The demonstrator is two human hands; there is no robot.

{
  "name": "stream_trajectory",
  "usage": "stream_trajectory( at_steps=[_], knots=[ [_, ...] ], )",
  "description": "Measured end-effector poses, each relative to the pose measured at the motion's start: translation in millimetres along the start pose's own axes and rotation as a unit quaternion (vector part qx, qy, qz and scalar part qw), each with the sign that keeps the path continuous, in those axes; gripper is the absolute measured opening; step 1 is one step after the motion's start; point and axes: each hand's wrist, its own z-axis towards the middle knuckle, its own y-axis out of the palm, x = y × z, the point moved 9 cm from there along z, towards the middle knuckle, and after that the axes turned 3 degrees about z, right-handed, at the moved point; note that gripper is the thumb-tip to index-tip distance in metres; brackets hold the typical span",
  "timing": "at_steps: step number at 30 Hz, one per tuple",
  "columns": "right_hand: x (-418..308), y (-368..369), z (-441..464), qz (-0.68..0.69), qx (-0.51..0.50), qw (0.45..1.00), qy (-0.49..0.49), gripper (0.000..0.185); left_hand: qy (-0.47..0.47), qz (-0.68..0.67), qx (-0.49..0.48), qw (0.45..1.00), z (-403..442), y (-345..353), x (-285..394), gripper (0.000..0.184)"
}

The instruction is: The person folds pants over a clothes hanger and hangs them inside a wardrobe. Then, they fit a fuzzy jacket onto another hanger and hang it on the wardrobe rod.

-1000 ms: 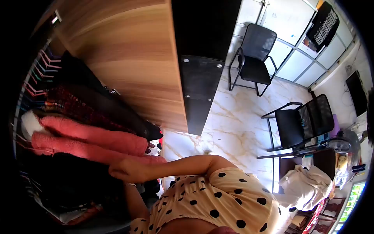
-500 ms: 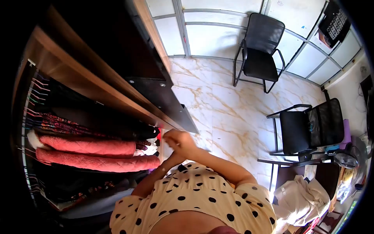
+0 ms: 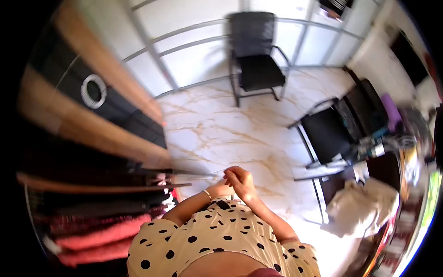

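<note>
My left hand [image 3: 219, 189], with a bracelet at its wrist, is in front of my waist, its fingers partly hidden behind the other hand. My right hand [image 3: 241, 183] is beside it, fingers curled, and the two seem to touch. Whether anything is between the fingers is too small to tell. Both are above the polka-dot dress [image 3: 221, 235]. To the left is the open wardrobe with pink fluffy garments [image 3: 106, 233] and dark clothes [image 3: 101, 205] hanging in it.
A wardrobe door edge [image 3: 115, 187] stands left of my hands. One black chair [image 3: 258, 71] is by the white panelled wall, another [image 3: 325, 134] at the right. A beige cloth [image 3: 362, 207] lies on a seat at the lower right. Marbled floor [image 3: 207, 134] lies ahead.
The view has turned away from the wardrobe, so the clothes sit lower left. My hands have left the hanging clothes and come together before my waist.
</note>
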Motion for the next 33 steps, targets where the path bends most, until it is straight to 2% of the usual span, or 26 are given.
stream_trajectory(
  at_steps=[3,4,5,7,9,12,14,15,17,19,22,25,28,31,33],
  knots=[
    [-2,-28,5,-0.012,0.075,0.997,-0.019,0.021,0.003,-0.274,-0.019,0.962,23,-8,-10,0.029],
    [-2,-41,8,-0.015,0.109,0.994,-0.018,0.022,0.008,-0.257,0.000,0.966,66,10,-47,0.022],
    [-3,-54,7,-0.018,0.136,0.990,-0.017,0.022,0.013,-0.207,-0.095,0.974,104,38,-78,0.021],
    [2,-82,0,-0.037,0.180,0.983,0.003,0.023,-0.004,-0.083,-0.168,0.982,133,3,-40,0.021],
    [21,-111,-9,-0.038,0.222,0.974,0.026,0.024,-0.030,0.060,-0.130,0.989,128,-53,15,0.023],
    [70,-171,-36,-0.006,0.306,0.949,0.075,0.023,0.000,0.062,-0.022,0.998,175,-25,-20,0.029],
    [106,-220,-69,0.055,0.384,0.916,0.106,0.023,0.102,0.040,-0.020,0.994,186,-5,-14,0.030],
    [121,-242,-85,0.087,0.416,0.897,0.121,0.023,0.080,0.039,-0.069,0.994,195,19,-29,0.029],
    [140,-286,-117,0.158,0.472,0.859,0.124,0.021,0.010,0.001,-0.137,0.991,214,37,-13,0.030],
    [160,-329,-144,0.215,0.510,0.823,0.128,0.021,-0.084,-0.075,-0.174,0.978,200,31,55,0.032],
    [171,-365,-166,0.224,0.530,0.809,0.117,0.019,-0.043,-0.166,-0.159,0.972,216,38,130,0.028],
    [175,-422,-197,0.239,0.524,0.810,0.109,0.018,0.029,-0.096,-0.177,0.979,263,61,217,0.031],
    [166,-465,-246,0.266,0.510,0.811,0.106,0.019,0.210,0.017,-0.135,0.968,294,72,355,0.028],
    [155,-522,-323,0.286,0.579,0.762,0.052,0.019,0.352,0.093,-0.123,0.923,327,103,491,0.026],
    [160,-559,-381,0.287,0.654,0.700,-0.005,0.018,0.429,0.073,-0.120,0.892,336,126,579,0.023]
  ],
)
